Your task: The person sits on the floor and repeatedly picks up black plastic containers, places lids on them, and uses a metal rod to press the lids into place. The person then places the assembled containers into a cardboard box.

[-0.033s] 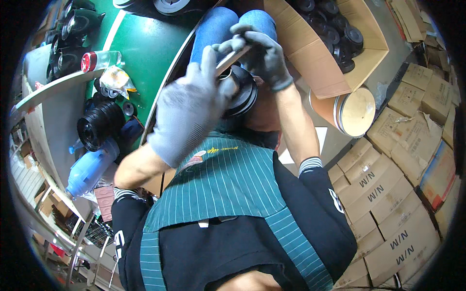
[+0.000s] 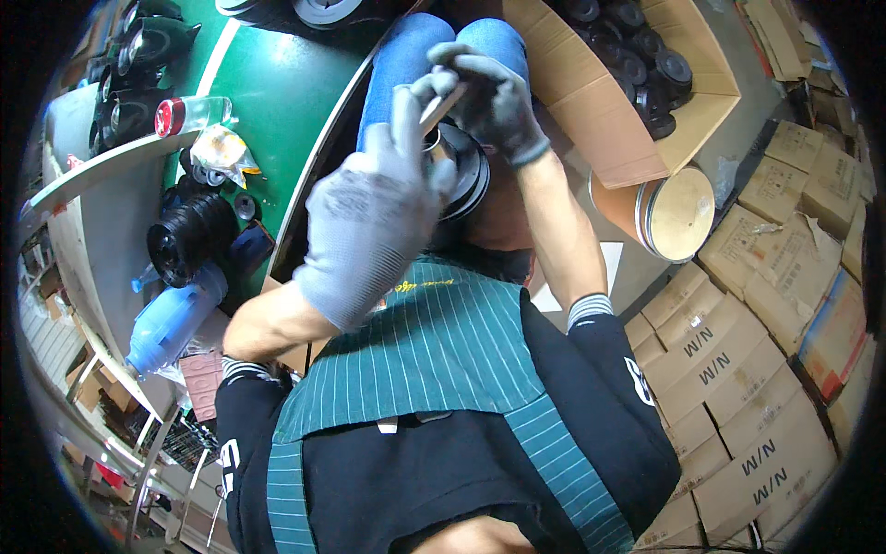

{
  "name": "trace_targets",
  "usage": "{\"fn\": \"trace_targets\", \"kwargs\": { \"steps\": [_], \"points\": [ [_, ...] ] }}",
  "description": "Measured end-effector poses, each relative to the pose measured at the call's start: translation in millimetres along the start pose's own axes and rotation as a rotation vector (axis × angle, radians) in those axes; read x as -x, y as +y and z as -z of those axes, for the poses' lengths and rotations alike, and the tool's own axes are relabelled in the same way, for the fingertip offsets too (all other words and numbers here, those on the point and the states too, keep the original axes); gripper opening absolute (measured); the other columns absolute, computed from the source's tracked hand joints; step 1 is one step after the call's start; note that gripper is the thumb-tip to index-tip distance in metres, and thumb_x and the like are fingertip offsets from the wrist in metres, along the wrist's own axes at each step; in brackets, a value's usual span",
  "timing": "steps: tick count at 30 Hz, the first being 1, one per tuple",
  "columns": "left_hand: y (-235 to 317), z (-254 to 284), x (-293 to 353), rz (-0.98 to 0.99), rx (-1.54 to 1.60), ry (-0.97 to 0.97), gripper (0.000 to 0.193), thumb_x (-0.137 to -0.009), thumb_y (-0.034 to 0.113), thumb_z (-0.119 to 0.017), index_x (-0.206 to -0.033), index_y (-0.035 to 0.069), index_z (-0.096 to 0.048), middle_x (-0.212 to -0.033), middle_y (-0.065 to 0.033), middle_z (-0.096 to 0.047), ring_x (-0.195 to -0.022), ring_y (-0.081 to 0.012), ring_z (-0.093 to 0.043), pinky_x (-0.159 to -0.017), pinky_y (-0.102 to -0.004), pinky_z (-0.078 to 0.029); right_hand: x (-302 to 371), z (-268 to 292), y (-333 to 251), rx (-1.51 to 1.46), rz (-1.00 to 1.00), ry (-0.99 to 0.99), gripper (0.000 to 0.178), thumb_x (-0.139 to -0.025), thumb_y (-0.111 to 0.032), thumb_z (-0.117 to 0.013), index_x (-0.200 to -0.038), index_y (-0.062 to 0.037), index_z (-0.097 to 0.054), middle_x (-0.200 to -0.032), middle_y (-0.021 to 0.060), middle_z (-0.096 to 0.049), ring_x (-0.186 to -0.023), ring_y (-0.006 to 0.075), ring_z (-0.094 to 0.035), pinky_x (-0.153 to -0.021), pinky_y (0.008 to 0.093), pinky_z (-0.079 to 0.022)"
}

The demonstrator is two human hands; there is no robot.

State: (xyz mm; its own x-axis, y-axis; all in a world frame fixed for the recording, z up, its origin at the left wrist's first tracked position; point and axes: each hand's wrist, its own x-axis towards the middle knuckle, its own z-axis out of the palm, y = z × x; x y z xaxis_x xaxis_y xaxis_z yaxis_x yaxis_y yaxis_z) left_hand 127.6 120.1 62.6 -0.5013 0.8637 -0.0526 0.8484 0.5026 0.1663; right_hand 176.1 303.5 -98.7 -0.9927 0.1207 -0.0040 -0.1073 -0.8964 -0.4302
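Both of my hands wear grey knit gloves and meet above my knees. A narrow, flat, light-coloured piece (image 2: pixel 439 112) spans between them; its kind is unclear. My left hand (image 2: pixel 374 203) is closed on its near end, thumb and fingers to either side. My right hand (image 2: pixel 494 103) has curled fingers closed around the far end, which they partly hide. Directly beneath, a black round flanged part (image 2: pixel 471 175) sits by my lap, with a shiny metal collar (image 2: pixel 445 150) at its middle. My left hand covers some of that part.
On the left, a green table (image 2: pixel 277 92) holds a red-lidded clear jar (image 2: pixel 189 116), a plastic bag (image 2: pixel 221 152) and stacked black rings (image 2: pixel 189 238). A blue bottle (image 2: pixel 175 319) lies nearby. At right stand an open carton (image 2: pixel 600 129) of black parts, a round drum (image 2: pixel 678 214) and stacked boxes (image 2: pixel 738 397).
My left hand has shifted slightly right and its wrist has turned. The flat piece stands a little steeper. My right hand has drawn slightly left.
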Motion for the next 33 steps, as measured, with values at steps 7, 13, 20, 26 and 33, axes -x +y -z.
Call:
{"fn": "trace_targets", "kwargs": {
  "steps": [7, 13, 20, 26, 33],
  "points": [
    [-54.4, 14.4, -10.4, 0.174, 0.542, -0.1, 0.05, -0.101, 0.022, -0.073, -0.147, 0.006, -0.062, -0.12, -0.0249, -0.075, -0.098, -0.0321, -0.078, -0.084, -0.0407, -0.061, -0.9, -15.0, -5.1, 0.243, -0.011, 0.075, 0.05, -0.113, -0.027, -0.042, -0.15, 0.0049, -0.054, -0.133, 0.0199, -0.073, -0.121, 0.0223, -0.071, -0.11, 0.0327, -0.054],
    [-136.0, -43.3, 22.9, 0.41, 0.577, 0.16, 0.035, -0.109, 0.021, -0.062, -0.139, 0.005, -0.068, -0.105, -0.0144, -0.077, -0.088, -0.0148, -0.074, -0.077, -0.0314, -0.059, 67.2, -50.7, -1.2, 1.13, 0.37, 0.071, 0.073, -0.097, -0.06, -0.072, -0.143, -0.0033, -0.064, -0.144, 0.0157, -0.065, -0.136, 0.0317, -0.061, -0.12, 0.0468, -0.041],
    [-213.0, -115.4, 28.1, 0.757, 0.61, 0.28, 0.034, -0.11, 0.033, -0.061, -0.131, 0.008, -0.072, -0.081, -0.0017, -0.069, -0.059, -0.008, -0.058, -0.055, -0.0267, -0.048, 59.2, -67.1, 27.9, 1.785, 0.726, -0.113, 0.067, -0.077, -0.059, -0.084, -0.113, -0.0027, -0.076, -0.115, 0.0126, -0.077, -0.115, 0.0326, -0.072, -0.11, 0.0518, -0.052],
    [-260.0, -137.6, 26.4, 0.716, 0.575, 0.307, 0.034, -0.11, 0.033, -0.062, -0.131, 0.008, -0.072, -0.082, -0.0045, -0.069, -0.058, -0.0091, -0.058, -0.056, -0.0277, -0.049, 64.3, -64.2, 34.3, 1.817, 0.749, -0.066, 0.064, -0.077, -0.055, -0.085, -0.113, -0.0037, -0.078, -0.117, 0.0129, -0.077, -0.114, 0.0319, -0.074, -0.107, 0.0503, -0.056],
    [-191.1, -52.6, 26.2, 0.309, 0.659, 0.104, 0.039, -0.11, 0.023, -0.063, -0.143, 0.003, -0.066, -0.123, -0.0084, -0.075, -0.093, -0.0106, -0.069, -0.082, -0.0258, -0.057, 74.4, -50.2, 26.5, 0.855, 0.423, 0.337, 0.096, -0.108, -0.075, -0.012, -0.161, -0.0015, -0.042, -0.155, 0.024, -0.056, -0.146, 0.033, -0.054, -0.127, 0.0457, -0.037]
  ]
}}
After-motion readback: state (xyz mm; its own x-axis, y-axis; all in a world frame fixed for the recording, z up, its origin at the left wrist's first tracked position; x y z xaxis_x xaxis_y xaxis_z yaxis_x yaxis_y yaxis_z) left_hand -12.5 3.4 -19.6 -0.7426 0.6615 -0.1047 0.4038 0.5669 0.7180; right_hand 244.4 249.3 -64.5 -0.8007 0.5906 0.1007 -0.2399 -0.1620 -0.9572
